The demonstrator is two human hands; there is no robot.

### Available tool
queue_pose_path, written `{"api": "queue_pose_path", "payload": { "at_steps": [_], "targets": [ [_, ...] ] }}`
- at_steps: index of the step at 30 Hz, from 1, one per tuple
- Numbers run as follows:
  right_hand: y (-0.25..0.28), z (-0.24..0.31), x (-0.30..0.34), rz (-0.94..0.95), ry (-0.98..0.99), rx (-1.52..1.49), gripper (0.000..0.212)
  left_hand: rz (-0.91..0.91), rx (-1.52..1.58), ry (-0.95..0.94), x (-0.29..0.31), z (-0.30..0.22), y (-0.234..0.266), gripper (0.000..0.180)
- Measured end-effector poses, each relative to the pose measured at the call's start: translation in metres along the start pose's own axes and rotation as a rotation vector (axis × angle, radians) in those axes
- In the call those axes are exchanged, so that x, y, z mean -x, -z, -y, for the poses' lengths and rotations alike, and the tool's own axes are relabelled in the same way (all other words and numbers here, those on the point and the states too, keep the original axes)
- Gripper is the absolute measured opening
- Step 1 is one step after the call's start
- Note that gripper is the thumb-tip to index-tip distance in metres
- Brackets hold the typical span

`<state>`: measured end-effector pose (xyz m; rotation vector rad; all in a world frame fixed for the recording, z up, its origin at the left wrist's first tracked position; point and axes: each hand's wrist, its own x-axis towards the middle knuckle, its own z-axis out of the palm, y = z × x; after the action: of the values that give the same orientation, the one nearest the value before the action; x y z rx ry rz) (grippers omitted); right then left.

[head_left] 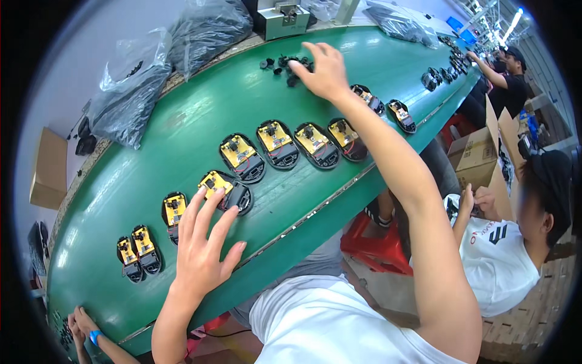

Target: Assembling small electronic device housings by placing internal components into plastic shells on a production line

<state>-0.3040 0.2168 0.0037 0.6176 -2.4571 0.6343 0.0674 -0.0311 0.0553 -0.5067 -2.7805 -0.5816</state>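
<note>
My left hand point(203, 255) is spread, its fingertips resting on or just over an opened black mouse base point(237, 195) with a yellow circuit board. Beside it, more such mouse bases lie in a curved row, among them one point(242, 159) with red wires at its board. At the far side of the green belt, my right hand point(324, 71) reaches over a small pile of black wheel-like parts point(277, 65). Its thumb and fingers are apart, and nothing shows in them. The parts under the right fingers are partly hidden.
Grey plastic bags point(209, 30) and a metal fixture box point(284, 21) stand along the belt's far edge. A co-worker in a white shirt point(500, 267) sits at right by an open carton point(476, 151). Another person's hands point(82, 321) are at lower left. A red stool point(379, 249) stands below.
</note>
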Motion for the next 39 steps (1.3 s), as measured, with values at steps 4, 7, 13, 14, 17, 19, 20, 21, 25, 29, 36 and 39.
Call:
{"api": "queue_pose_path", "payload": {
  "at_steps": [4, 7, 13, 14, 17, 19, 20, 21, 25, 29, 36, 39],
  "targets": [
    [0.005, -0.011, 0.006, 0.075, -0.266, 0.07, 0.084, -0.012, 0.027, -0.014, 0.006, 0.004, 0.002, 0.056],
    [-0.01, -0.009, -0.009, 0.115, -0.3, -0.112, 0.089, -0.03, 0.037, -0.031, 0.008, 0.005, 0.002, 0.056],
    [-0.024, -0.018, -0.042, 0.219, 0.094, -0.372, 0.077, -0.114, 0.056, -0.051, 0.013, 0.009, 0.006, 0.057],
    [-0.026, -0.022, -0.047, 0.283, 0.073, -0.429, 0.068, -0.119, 0.054, -0.054, 0.013, 0.009, 0.007, 0.057],
    [-0.036, -0.025, -0.061, 0.395, 0.059, -0.615, 0.059, -0.131, 0.072, -0.041, 0.012, 0.01, 0.006, 0.057],
    [-0.038, -0.012, -0.067, 0.494, 0.02, -0.668, 0.051, -0.136, 0.067, -0.023, 0.012, 0.01, 0.005, 0.056],
    [-0.04, -0.006, -0.068, 0.536, 0.05, -0.712, 0.047, -0.129, 0.082, -0.025, 0.012, 0.01, 0.004, 0.055],
    [-0.041, 0.003, -0.067, 0.578, 0.076, -0.757, 0.044, -0.117, 0.098, -0.027, 0.013, 0.009, 0.003, 0.054],
    [-0.059, 0.051, -0.064, 0.682, 0.168, -0.903, 0.036, -0.141, 0.093, -0.041, 0.016, 0.01, 0.002, 0.054],
    [-0.069, 0.085, -0.06, 0.689, 0.451, -0.896, 0.031, -0.128, 0.117, -0.054, 0.011, 0.006, -0.005, 0.051],
    [-0.053, 0.168, -0.031, 0.863, 0.709, -0.927, 0.037, -0.15, 0.09, -0.063, 0.014, 0.006, -0.012, 0.048],
    [-0.012, 0.153, -0.033, 0.661, 0.724, -0.703, 0.058, -0.158, 0.096, -0.068, 0.023, 0.009, -0.008, 0.047]
  ]
}}
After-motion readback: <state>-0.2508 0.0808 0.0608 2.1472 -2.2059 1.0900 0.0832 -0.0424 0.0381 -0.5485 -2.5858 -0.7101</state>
